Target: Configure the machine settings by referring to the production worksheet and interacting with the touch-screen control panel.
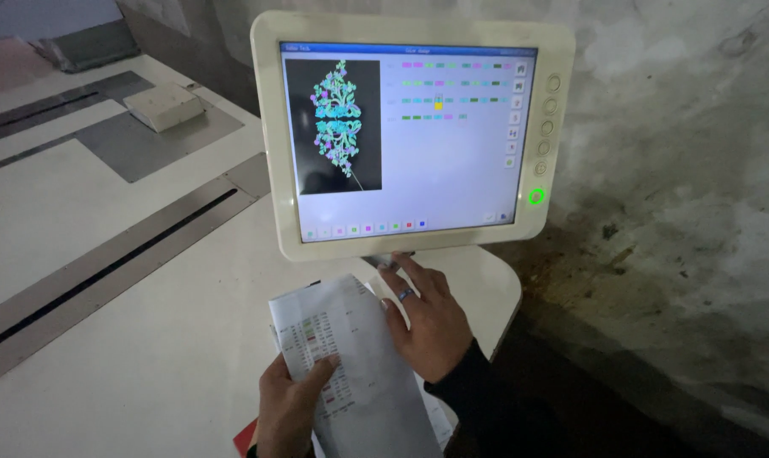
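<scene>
Screen (412, 136) up at the back, on the table (130, 339). Paper sheet (351, 356) just below, in front. Left hand (287, 407) on the sheet's left edge, right hand (431, 318) on its right side. Small box (164, 105) far back on the left.

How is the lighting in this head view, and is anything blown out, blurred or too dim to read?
Head view: dim room, lit mostly by the glowing screen, which is bright but not blown out; its small markings are too soft to read. The printed sheet is slightly blurred, held by the left hand, with the right hand on it. The wall falls into shadow.
</scene>
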